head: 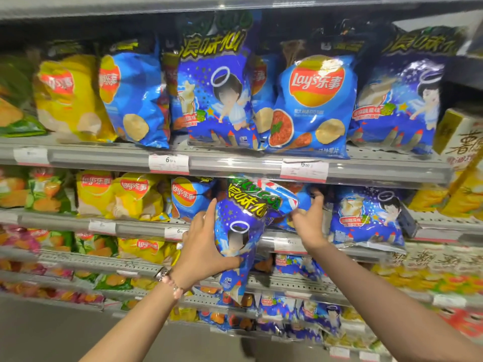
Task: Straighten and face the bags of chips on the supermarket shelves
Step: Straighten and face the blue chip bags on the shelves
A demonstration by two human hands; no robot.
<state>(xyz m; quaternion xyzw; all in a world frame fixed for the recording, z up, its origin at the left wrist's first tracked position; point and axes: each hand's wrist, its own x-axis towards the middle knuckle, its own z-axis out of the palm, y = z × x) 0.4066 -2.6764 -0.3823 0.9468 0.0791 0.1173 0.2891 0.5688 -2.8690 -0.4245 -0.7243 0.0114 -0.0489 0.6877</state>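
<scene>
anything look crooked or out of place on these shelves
Yes: the angel-print blue bag in the left hand is tilted, its crumpled top pinched by the right hand, hanging off the second shelf. Above, a blue Lay's bag stands turned sideways.

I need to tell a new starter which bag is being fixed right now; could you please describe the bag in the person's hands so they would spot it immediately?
Find the second shelf from the top, about midway along. The dark blue angel bag hangs out over its front edge, gripped by the left hand, with the right hand at its top corner. Unlike its upright neighbours, it is tilted and crumpled.
</scene>
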